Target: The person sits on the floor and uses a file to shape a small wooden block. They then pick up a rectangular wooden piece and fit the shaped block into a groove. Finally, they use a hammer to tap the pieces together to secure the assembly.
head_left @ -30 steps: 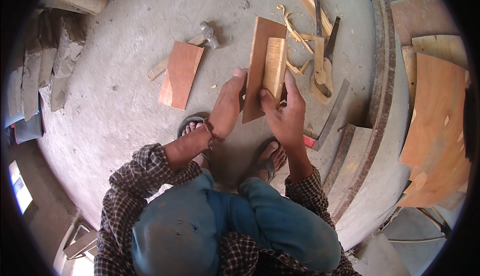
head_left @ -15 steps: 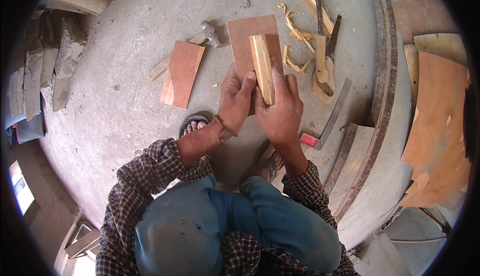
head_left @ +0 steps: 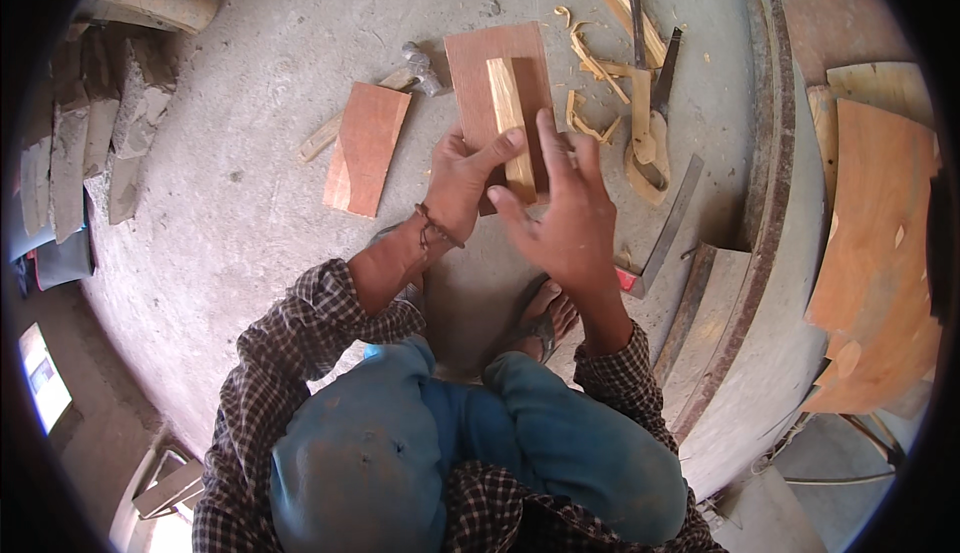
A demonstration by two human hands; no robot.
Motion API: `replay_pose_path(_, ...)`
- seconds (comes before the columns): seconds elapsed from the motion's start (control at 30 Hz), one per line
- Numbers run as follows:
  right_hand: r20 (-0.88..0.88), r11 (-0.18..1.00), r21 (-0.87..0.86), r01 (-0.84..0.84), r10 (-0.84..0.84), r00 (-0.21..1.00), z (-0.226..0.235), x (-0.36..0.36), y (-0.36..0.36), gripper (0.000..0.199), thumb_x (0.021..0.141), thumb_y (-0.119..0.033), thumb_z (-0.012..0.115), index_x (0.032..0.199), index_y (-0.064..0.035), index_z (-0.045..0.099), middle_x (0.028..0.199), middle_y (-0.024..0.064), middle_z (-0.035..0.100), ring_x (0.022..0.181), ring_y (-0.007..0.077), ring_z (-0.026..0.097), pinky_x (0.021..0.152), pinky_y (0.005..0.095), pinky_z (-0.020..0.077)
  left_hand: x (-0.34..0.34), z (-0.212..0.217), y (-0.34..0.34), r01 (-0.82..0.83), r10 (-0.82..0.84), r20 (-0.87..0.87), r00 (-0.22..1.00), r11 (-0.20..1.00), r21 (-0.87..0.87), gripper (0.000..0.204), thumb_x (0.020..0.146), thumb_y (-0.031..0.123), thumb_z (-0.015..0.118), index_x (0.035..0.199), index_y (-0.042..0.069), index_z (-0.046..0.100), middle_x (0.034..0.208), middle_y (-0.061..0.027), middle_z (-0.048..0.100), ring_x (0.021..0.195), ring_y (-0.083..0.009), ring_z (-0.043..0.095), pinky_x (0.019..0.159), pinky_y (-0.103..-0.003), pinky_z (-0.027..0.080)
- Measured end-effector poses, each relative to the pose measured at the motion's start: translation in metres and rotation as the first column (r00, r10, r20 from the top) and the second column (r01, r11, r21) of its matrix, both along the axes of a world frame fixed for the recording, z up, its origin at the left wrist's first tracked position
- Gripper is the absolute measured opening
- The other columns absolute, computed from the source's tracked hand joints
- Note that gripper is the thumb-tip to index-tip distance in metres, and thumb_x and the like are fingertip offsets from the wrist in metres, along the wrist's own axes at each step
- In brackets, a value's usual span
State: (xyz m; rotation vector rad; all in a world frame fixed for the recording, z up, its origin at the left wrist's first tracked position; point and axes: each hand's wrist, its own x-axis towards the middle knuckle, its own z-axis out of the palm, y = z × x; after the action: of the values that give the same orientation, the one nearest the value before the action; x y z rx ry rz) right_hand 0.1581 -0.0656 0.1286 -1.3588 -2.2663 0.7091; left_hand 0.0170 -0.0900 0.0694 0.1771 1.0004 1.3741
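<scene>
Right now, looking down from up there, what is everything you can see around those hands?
Wooden board: one, reddish-brown, flat on the floor under the hands.
Pale wooden strip: one, light yellow, lying on that board, touched by the left thumb.
Second board: one, reddish-brown, on the floor to the left.
Hammer: one, grey head, between the two boards.
Wood shavings: several, pale, right of the board.
Curved plywood pieces: several, orange-brown, far right.
Concrete floor: one, grey.
Left hand: one, on the board's near edge.
Right hand: one, fingers spread, over the board.
</scene>
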Motion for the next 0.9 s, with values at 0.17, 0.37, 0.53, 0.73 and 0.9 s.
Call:
replay_pose_path(0.17,-0.174,0.992,-0.123,0.04,-0.062,0.983,-0.001,0.032,0.023,0.059,0.095,-0.024,0.071,0.147,-0.0038,0.053,0.121,0.0158,0.06,0.099,0.026,0.063,0.085,0.0364,0.0522,-0.031,-0.02,0.005,0.023,-0.021,0.099,0.995,0.999,-0.023,0.048,0.093,0.02,0.078,0.133,0.005,0.058,0.119,-0.0075,0.071,0.106,-0.0189,0.071,0.092,-0.038,0.059)
replay_pose_path(0.37,-0.469,0.822,-0.558,-0.11,-0.204,0.859,-0.038,0.021,0.016,0.063,0.1,-0.027,0.069,0.153,-0.0025,0.044,0.129,0.0187,0.061,0.107,0.0228,0.065,0.096,0.0381,0.0522,-0.035,-0.021,0.004,0.141,-0.14,-0.021,0.99,0.987,0.07,0.05,0.095,0.024,0.076,0.137,0.005,0.056,0.126,-0.0076,0.068,0.114,-0.0191,0.067,0.099,-0.039,0.054)
replay_pose_path(0.53,-0.401,0.993,-0.012,0.116,-0.111,0.909,-0.053,0.0,0.0,0.071,0.092,-0.026,0.077,0.15,-0.0016,0.045,0.117,0.0163,0.062,0.095,0.0311,0.065,0.086,0.0421,0.0547,-0.027,-0.013,0.006,0.104,-0.1,-0.042,0.994,0.991,0.088,0.05,0.092,0.021,0.08,0.134,0.004,0.057,0.122,-0.009,0.071,0.108,-0.0176,0.07,0.093,-0.036,0.058)
replay_pose_path(0.73,-0.258,0.997,0.058,0.053,-0.036,0.965,-0.042,-0.003,-0.004,0.057,0.09,-0.012,0.075,0.143,0.0004,0.056,0.107,0.0152,0.063,0.084,0.0285,0.063,0.077,0.0372,0.0541,-0.013,-0.003,0.008,0.053,-0.041,-0.179,0.983,0.997,0.064,0.052,0.094,0.021,0.079,0.137,0.004,0.053,0.12,-0.0102,0.07,0.106,-0.0164,0.07,0.09,-0.034,0.059)
replay_pose_path(0.9,-0.241,0.995,-0.05,0.087,-0.097,0.966,-0.037,-0.007,-0.002,0.054,0.09,-0.011,0.073,0.141,-0.0036,0.058,0.1,0.0171,0.06,0.085,0.0328,0.067,0.074,0.0428,0.055,-0.008,-0.004,0.009,-0.053,0.063,-0.075,0.995,0.99,0.128,0.04,0.107,0.026,0.062,0.138,0.003,0.052,0.126,-0.0078,0.067,0.113,-0.013,0.064,0.096,-0.032,0.054)
